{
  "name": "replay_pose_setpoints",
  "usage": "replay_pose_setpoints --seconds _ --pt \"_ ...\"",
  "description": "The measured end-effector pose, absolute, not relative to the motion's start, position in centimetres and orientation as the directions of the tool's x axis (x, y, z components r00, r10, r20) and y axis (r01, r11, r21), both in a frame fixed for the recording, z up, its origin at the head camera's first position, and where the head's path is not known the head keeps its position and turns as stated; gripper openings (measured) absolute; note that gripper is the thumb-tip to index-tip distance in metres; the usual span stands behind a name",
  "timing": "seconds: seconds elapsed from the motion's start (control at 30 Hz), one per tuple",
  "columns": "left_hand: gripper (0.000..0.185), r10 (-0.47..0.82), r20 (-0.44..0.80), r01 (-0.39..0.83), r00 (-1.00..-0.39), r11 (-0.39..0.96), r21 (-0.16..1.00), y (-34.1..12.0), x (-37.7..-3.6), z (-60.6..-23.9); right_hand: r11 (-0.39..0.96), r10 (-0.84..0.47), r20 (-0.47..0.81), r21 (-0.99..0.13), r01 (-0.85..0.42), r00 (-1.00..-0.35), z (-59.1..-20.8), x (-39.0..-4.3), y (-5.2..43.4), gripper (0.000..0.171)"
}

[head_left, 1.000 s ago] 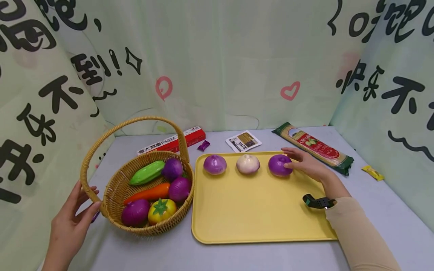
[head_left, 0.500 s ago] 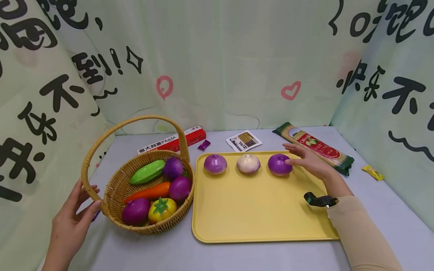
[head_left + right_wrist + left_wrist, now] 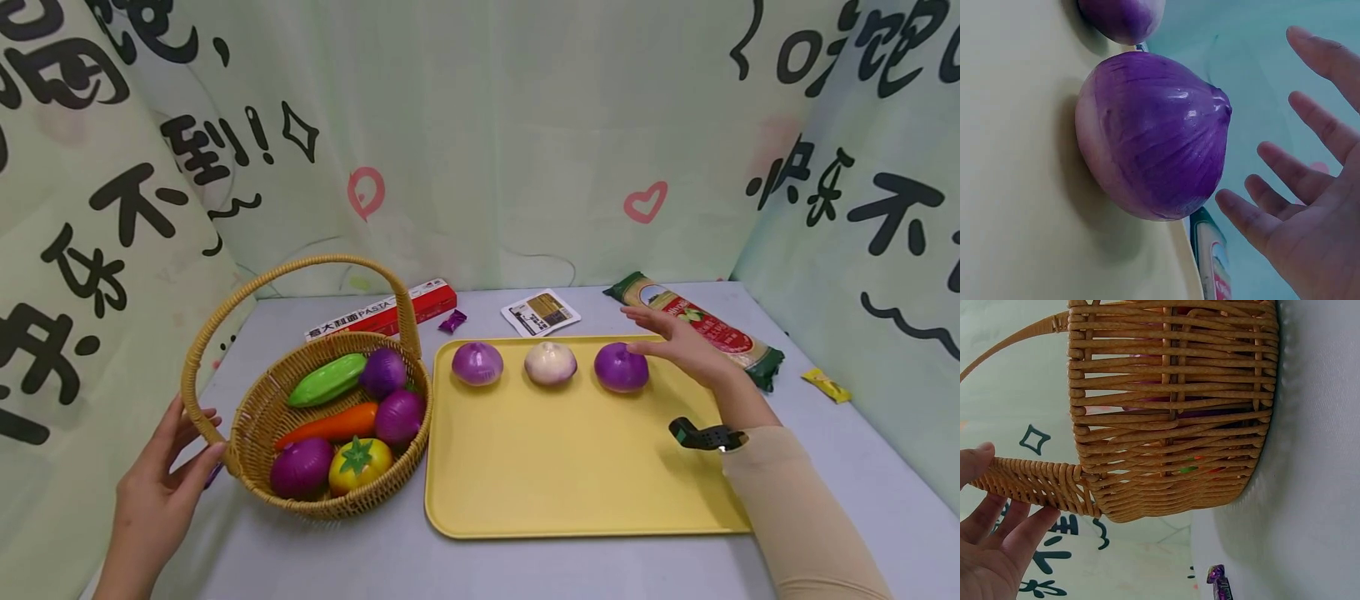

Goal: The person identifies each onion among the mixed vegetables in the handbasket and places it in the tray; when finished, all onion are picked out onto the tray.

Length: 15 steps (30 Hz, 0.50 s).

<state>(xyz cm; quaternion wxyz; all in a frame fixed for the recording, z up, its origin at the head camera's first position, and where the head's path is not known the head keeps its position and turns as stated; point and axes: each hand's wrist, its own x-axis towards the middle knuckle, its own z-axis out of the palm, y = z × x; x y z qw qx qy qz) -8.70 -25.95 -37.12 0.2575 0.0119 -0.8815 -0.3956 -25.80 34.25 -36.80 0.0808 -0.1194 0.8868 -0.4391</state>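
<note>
Three toy onions sit in a row at the back of a yellow tray [image 3: 562, 467]: purple [image 3: 477, 363], white [image 3: 551, 363], purple [image 3: 621, 367]. My right hand [image 3: 675, 337] hovers open just right of the last purple onion [image 3: 1160, 144], fingers [image 3: 1272, 162] spread and a small gap away from it. My left hand [image 3: 187, 462] rests with straight fingers [image 3: 1022, 522] against the base of the handle [image 3: 1035, 481] of a wicker basket [image 3: 330, 508]. The basket holds toy vegetables: purple onions, a carrot [image 3: 330, 427], a green pod [image 3: 326, 381] and a yellow tomato [image 3: 358, 463].
Behind the tray lie a pasta bag [image 3: 697, 325], a small printed packet [image 3: 540, 312], a purple candy [image 3: 451, 321] and a red pasta box [image 3: 382, 312]. A yellow candy [image 3: 825, 383] lies at the right. Printed curtains close in the grey table on three sides.
My right hand has drawn up and back off the right purple onion, which stays on the tray. The left hand and basket have not moved.
</note>
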Motion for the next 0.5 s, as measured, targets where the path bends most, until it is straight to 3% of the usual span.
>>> replay_pose_setpoints --seconds 0.5 --pt "0.079 -0.233 0.439 0.171 -0.867 0.690 0.703 -25.9 -8.7 -37.1 0.563 -0.394 0.036 -0.780 -0.273 -0.918 -34.1 -25.2 30.8 0.062"
